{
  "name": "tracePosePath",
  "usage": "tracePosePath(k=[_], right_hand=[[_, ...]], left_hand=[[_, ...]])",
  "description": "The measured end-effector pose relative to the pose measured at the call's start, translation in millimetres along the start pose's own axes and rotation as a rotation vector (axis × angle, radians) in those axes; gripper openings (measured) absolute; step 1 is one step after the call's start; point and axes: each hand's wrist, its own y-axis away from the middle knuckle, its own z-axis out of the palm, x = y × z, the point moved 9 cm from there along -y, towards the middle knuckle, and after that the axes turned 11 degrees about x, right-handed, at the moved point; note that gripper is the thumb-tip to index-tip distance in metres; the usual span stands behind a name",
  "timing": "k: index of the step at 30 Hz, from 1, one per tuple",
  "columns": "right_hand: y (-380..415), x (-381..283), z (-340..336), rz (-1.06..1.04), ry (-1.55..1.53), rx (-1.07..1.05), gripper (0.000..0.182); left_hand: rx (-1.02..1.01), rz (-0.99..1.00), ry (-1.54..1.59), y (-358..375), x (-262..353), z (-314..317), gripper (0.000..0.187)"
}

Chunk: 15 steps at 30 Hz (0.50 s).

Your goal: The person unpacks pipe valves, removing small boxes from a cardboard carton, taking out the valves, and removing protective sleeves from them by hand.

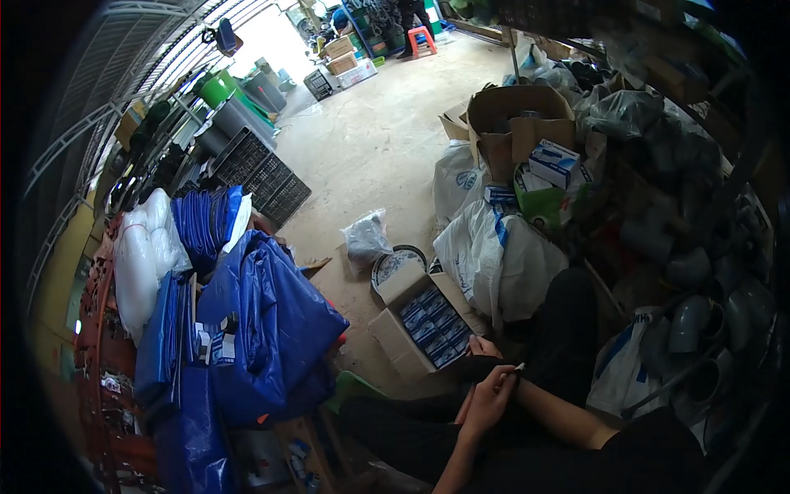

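Observation:
My left hand (492,400) is closed near my right wrist, with a small pale thing at its fingertips that is too small to name. Just beyond it, my right hand (485,348) has its fingers curled together beside the near right corner of an open cardboard box (398,347). Whatever the right hand may hold is hidden. Inside the box, small blue-and-white packs (433,319) lie in rows. The box stands on the floor with its flaps spread, in front of my dark-clothed legs (568,325).
Blue tarpaulins (267,313) are piled at left, near black crates (262,177). White sacks (494,255) and a large carton (518,115) stand at right, beside grey pipe fittings (695,325). A clear plastic bag (367,237) lies ahead. A person stands far off near a red stool (422,41).

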Motion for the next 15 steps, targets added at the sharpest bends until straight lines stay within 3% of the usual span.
tracePosePath(k=[4, 5, 6, 8, 9, 13, 15], right_hand=[[-7.1, 18.7, 4.7, 0.006, -0.306, -0.125, 0.032], [-11.3, 18.7, 1.4, -0.059, -0.296, -0.086, 0.023], [-12.1, 19.3, 1.7, 0.041, -0.389, -0.086, 0.022], [-4.9, 25.1, 2.6, 0.258, -0.567, -0.081, 0.020], [-6.9, 15.8, 2.3, 0.208, -0.575, -0.058, 0.021], [10.8, -11.0, -2.9, 0.222, -0.385, -0.141, 0.021], [22.7, -20.4, 0.3, 0.139, -0.354, -0.296, 0.021]], left_hand=[[0.260, -0.228, 0.301, -6.4, -14.4, -39.9, 0.023], [0.387, -0.190, 0.365, -10.5, -14.3, -56.6, 0.022], [0.515, -0.147, 0.430, -14.2, -13.0, -72.8, 0.022], [0.579, -0.169, 0.551, -16.8, -15.0, -91.4, 0.020], [0.608, -0.178, 0.611, -19.0, -13.3, -98.3, 0.020], [0.575, -0.100, 0.647, -26.7, 33.7, -90.5, 0.017], [0.399, -0.091, 0.571, -39.9, 41.4, -62.7, 0.018]])
